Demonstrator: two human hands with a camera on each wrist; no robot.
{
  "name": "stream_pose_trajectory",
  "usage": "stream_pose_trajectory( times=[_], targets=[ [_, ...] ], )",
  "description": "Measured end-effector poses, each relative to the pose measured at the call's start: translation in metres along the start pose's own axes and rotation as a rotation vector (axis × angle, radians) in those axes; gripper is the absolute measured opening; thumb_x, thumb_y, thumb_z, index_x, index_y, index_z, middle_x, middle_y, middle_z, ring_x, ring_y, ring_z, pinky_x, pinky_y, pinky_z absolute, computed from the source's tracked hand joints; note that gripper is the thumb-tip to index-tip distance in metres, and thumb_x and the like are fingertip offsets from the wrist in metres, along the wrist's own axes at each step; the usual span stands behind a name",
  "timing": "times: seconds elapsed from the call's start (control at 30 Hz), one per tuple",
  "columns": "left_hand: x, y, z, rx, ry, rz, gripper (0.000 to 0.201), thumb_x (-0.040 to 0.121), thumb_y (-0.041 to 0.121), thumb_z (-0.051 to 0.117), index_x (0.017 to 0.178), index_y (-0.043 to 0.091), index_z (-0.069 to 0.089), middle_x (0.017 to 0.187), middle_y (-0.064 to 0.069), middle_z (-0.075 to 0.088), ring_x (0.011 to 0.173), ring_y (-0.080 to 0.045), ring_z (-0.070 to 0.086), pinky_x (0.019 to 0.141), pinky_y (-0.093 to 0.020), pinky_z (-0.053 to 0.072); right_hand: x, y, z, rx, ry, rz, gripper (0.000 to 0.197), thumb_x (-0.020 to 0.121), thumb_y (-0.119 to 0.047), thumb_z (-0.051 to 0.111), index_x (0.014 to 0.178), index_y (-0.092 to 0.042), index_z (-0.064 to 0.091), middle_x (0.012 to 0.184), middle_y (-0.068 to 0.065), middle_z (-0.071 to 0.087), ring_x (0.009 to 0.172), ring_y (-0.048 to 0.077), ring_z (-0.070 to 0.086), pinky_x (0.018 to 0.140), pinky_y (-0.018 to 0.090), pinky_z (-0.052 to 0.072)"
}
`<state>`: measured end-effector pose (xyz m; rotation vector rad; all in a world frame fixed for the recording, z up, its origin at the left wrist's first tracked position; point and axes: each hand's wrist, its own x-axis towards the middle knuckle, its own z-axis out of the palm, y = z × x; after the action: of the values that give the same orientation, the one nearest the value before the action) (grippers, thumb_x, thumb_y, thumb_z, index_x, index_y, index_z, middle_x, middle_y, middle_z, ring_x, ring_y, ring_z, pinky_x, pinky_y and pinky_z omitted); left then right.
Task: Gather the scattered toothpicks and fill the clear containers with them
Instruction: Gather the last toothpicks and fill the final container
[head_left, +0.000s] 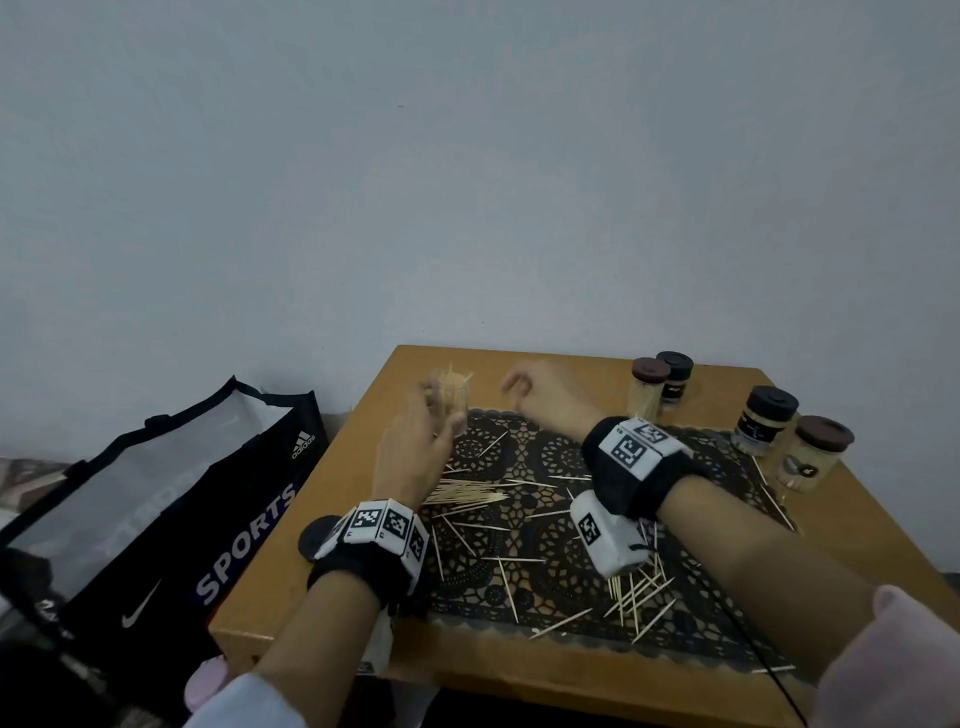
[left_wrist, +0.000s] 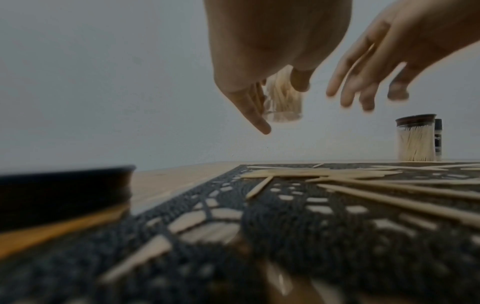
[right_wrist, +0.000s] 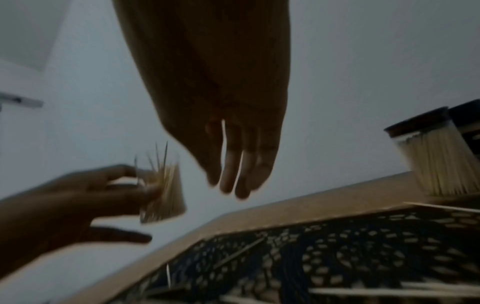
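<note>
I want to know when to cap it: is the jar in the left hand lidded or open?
Open. The jar in the left hand has no lid; toothpick tips poke out above its rim.

Smooth wooden table; black lace-like mat; pale wooden toothpicks.

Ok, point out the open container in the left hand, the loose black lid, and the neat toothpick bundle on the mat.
open container (left_wrist: 281, 102): left wrist view, on its clear wall.
loose black lid (head_left: 318, 536): head view, on its top.
toothpick bundle (head_left: 467, 492): head view, mid-bundle.
</note>
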<state>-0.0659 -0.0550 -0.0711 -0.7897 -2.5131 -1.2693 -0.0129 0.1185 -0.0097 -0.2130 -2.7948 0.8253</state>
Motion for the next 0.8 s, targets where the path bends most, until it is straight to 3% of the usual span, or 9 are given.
stream_pose_trajectory(
  times=[0.1,0.2,0.3,0.37,0.47,0.53,0.6,0.7,0.8],
  targets=[
    [0.001,-0.002,-0.001,0.037,0.060,-0.032,0.051,0.094,0.041,0.058,0.134,0.013,0.040,0.125,-0.009,0.062,0.107,-0.029,0.062,0.088,-0.047,0.051,-0.011,-0.010,0.026,-0.224,-0.433,-0.136,0.043,0.086,-0.019,0.069,0.128,-0.011,0.059,0.128,0.006,0.060,0.110,0.018,0.058,0.088,0.028,0.049],
    [0.001,-0.003,-0.002,0.080,0.065,-0.046,0.054,0.095,0.042,0.056,0.136,0.011,0.040,0.129,-0.009,0.059,0.113,-0.030,0.059,0.088,-0.044,0.049,-0.013,-0.023,0.053,-0.353,-0.596,-0.273,0.066,0.086,-0.032,0.070,0.143,-0.011,0.042,0.143,0.010,0.045,0.127,0.026,0.045,0.106,0.039,0.038],
    [0.002,-0.005,-0.001,0.101,0.062,-0.044,0.055,0.095,0.044,0.055,0.136,0.011,0.039,0.129,-0.010,0.059,0.112,-0.031,0.059,0.085,-0.045,0.049,-0.012,-0.032,0.070,-0.422,-0.609,-0.283,0.070,0.087,-0.036,0.067,0.145,-0.010,0.038,0.147,0.011,0.037,0.128,0.029,0.041,0.105,0.041,0.039],
    [0.003,-0.005,-0.001,0.108,0.059,-0.032,0.053,0.095,0.044,0.055,0.134,0.011,0.040,0.128,-0.010,0.059,0.110,-0.031,0.060,0.084,-0.046,0.050,-0.013,-0.037,0.072,-0.448,-0.590,-0.261,0.061,0.088,-0.032,0.068,0.137,-0.003,0.047,0.139,0.015,0.044,0.118,0.031,0.048,0.096,0.037,0.044],
    [0.003,-0.005,-0.001,0.103,0.062,-0.041,0.054,0.095,0.044,0.056,0.134,0.010,0.041,0.129,-0.010,0.059,0.112,-0.031,0.060,0.086,-0.047,0.050,-0.014,-0.041,0.070,-0.419,-0.478,-0.268,0.030,0.086,-0.018,0.070,0.107,0.002,0.062,0.107,0.016,0.059,0.093,0.030,0.057,0.072,0.030,0.043],
    [0.003,-0.004,-0.002,0.097,0.068,-0.051,0.055,0.095,0.043,0.055,0.136,0.011,0.040,0.130,-0.009,0.058,0.113,-0.030,0.059,0.087,-0.045,0.049,-0.017,-0.041,0.068,-0.400,-0.409,-0.254,0.014,0.085,-0.011,0.067,0.079,-0.004,0.056,0.081,0.008,0.055,0.076,0.025,0.053,0.060,0.028,0.039],
    [0.003,-0.003,-0.002,0.099,0.081,-0.058,0.053,0.095,0.042,0.056,0.135,0.011,0.041,0.129,-0.008,0.059,0.113,-0.028,0.059,0.086,-0.043,0.049,-0.020,-0.040,0.068,-0.368,-0.374,-0.214,0.015,0.084,-0.007,0.065,0.076,-0.007,0.052,0.078,0.007,0.052,0.075,0.023,0.050,0.062,0.031,0.040],
    [0.003,-0.002,-0.002,0.103,0.104,-0.065,0.050,0.095,0.042,0.057,0.132,0.011,0.043,0.126,-0.006,0.059,0.111,-0.027,0.059,0.084,-0.041,0.049,-0.023,-0.040,0.069,-0.357,-0.344,-0.202,0.002,0.085,-0.003,0.061,0.087,-0.003,0.061,0.091,0.013,0.061,0.089,0.029,0.059,0.074,0.038,0.049],
    [0.002,-0.001,-0.003,0.112,0.093,-0.059,0.053,0.095,0.042,0.056,0.135,0.010,0.043,0.128,-0.008,0.058,0.113,-0.027,0.058,0.085,-0.042,0.049,-0.025,-0.037,0.067,-0.401,-0.322,-0.224,0.014,0.088,-0.003,0.059,0.099,0.000,0.066,0.100,0.017,0.065,0.094,0.031,0.061,0.080,0.041,0.052]
  ],
)
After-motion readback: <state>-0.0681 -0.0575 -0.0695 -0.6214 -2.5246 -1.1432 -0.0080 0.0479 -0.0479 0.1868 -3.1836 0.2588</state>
